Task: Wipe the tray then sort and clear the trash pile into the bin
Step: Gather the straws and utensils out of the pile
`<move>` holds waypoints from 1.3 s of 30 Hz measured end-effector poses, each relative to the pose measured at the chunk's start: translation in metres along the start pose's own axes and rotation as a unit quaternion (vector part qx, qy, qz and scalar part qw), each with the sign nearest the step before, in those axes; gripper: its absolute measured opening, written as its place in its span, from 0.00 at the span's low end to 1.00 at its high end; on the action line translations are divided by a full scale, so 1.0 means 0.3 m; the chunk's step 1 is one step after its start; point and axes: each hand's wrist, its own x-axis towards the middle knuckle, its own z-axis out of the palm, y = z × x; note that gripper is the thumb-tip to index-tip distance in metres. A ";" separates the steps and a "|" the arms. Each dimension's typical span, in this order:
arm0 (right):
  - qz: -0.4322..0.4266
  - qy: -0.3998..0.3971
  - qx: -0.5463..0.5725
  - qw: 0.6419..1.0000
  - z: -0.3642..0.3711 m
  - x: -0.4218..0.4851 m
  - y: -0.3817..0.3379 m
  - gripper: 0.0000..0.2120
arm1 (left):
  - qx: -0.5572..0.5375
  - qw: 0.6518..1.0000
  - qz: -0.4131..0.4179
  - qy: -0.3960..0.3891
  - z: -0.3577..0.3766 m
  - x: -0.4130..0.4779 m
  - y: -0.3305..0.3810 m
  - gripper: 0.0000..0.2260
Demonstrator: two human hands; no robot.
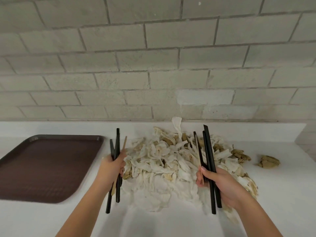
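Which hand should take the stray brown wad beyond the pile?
The right hand, probably: the wad lies on its side; the left hand sits across the pile. Both already grip straws.

left hand (112,165) grips black straws (116,151) | right hand (220,183) grips more | paper pile (162,161) between | brown tray (47,166) left

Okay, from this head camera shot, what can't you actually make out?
Bin: nowhere in the head view, beyond the frame edges.
Tray: left side cut off by the frame's left edge.
Trash pile: anything under its top layer is covered; the right hand blocks its near right part.
Left-hand sticks and right-hand sticks: they overlap, and the left hand and right hand wrap them, so the count is unclear.
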 end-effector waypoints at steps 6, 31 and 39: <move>0.014 0.051 0.072 0.996 -0.037 0.069 -0.081 0.10 | 0.291 0.940 0.162 -0.070 0.244 0.016 0.051 0.16; -0.089 0.126 -0.513 0.844 0.045 0.468 -0.128 0.09 | 0.509 0.802 0.224 -0.216 0.117 -0.157 -0.050 0.17; -0.005 0.083 -0.511 0.856 -0.056 0.467 -0.079 0.12 | 0.329 0.932 0.133 -0.070 0.222 -0.023 0.061 0.10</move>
